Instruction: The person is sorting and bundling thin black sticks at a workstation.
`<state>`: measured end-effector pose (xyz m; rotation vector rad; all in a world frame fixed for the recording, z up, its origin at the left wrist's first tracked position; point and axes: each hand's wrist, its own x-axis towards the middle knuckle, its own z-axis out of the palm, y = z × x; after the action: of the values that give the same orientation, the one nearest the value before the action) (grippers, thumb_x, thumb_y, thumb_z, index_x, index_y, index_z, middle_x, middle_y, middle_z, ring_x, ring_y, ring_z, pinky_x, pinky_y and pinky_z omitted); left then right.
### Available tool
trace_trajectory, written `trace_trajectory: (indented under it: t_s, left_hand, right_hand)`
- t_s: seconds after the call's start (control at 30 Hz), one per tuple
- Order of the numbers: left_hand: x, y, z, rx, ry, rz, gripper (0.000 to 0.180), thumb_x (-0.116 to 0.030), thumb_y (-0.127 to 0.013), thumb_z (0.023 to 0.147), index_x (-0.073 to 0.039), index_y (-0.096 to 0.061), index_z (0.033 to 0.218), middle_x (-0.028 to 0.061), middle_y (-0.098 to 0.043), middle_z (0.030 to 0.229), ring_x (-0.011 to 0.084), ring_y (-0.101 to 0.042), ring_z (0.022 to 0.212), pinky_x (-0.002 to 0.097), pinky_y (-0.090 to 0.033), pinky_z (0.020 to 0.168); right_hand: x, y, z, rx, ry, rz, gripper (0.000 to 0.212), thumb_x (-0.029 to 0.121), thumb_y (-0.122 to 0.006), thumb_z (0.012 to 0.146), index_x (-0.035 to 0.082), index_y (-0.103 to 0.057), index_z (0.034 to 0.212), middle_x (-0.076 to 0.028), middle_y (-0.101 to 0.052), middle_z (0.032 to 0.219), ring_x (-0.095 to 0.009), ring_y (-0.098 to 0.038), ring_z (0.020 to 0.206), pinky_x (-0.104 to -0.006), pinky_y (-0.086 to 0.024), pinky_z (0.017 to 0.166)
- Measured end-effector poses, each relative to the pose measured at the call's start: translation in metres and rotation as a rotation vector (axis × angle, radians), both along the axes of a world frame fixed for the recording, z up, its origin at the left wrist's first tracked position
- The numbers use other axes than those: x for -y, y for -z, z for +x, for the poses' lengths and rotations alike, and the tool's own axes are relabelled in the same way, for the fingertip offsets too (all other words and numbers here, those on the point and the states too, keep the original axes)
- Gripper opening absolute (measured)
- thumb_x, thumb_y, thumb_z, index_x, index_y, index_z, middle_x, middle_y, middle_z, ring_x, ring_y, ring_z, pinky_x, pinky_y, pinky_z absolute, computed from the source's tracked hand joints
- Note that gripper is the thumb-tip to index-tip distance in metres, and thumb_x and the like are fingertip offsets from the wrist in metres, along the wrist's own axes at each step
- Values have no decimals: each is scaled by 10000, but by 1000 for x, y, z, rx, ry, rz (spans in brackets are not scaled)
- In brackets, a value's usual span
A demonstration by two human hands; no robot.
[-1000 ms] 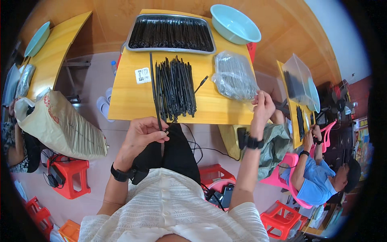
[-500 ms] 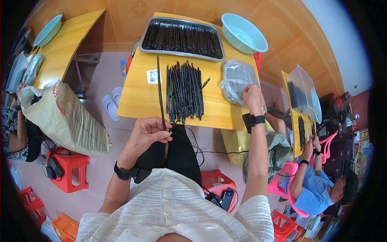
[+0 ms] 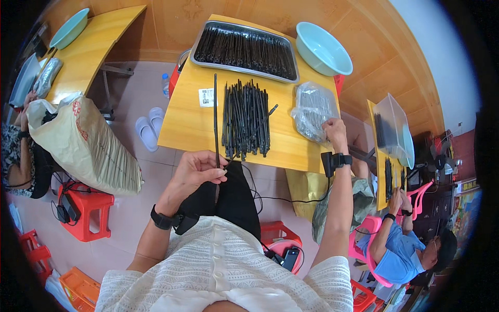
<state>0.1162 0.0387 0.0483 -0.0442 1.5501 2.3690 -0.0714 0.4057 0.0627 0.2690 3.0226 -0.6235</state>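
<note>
My left hand (image 3: 200,169) pinches a long thin black stick (image 3: 215,117) near its lower end, over the table's near edge. The stick stands almost upright. A second dark, thin piece shows at my fingertips, slanting toward a pile of black sticks (image 3: 244,117) just beyond; whether I hold it too I cannot tell. My right hand (image 3: 335,131) is at the near right side of a clear plastic bag (image 3: 314,106) filled with thin grey pieces. Its fingers are closed there, and what is between them is hidden.
Behind the pile lies a metal tray (image 3: 244,70) full of black sticks, with a pale blue basin (image 3: 323,49) to its right. A white label (image 3: 207,98) lies left of the pile. Other people sit at tables on both sides. A dark cable (image 3: 291,200) hangs below my right wrist.
The whole view has shifted slightly, so the table appears a little farther right and lower. My left hand still holds the stick, and my right hand stays at the bag.
</note>
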Motion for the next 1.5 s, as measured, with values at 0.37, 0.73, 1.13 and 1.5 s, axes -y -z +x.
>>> trace_trajectory:
  t_s: [0.37,0.73,1.13,1.5]
  left_hand:
    - [-4,0,2,-10,11,-5,121,26,-614,776,45,-578,890,92,-607,899,173,-644,724,238,-537,641]
    - [-6,4,2,-27,44,12,143,24,-601,790,39,-588,932,80,-616,900,150,-641,723,232,-533,643]
    - [-10,3,3,-18,44,-32,122,15,-610,785,31,-604,906,67,-625,897,132,-638,702,217,-526,620]
    - [-8,3,4,-10,34,-47,136,2,-609,790,27,-602,924,59,-623,882,125,-629,704,219,-527,639]
  right_hand:
    - [-16,11,-11,-80,-18,60,227,184,-631,674,-38,-647,716,-194,-632,686,-318,-630,690,-373,-483,632]
    - [-17,-11,-2,52,282,-685,75,114,-623,707,40,-622,715,-15,-559,580,-90,-470,461,-246,-292,391]
    - [-31,-13,7,127,218,-667,69,118,-617,728,55,-641,745,0,-565,588,-73,-486,479,-216,-313,399]
    - [-21,-17,6,109,225,-549,131,182,-617,739,64,-602,686,7,-548,587,-78,-484,477,-229,-305,387]
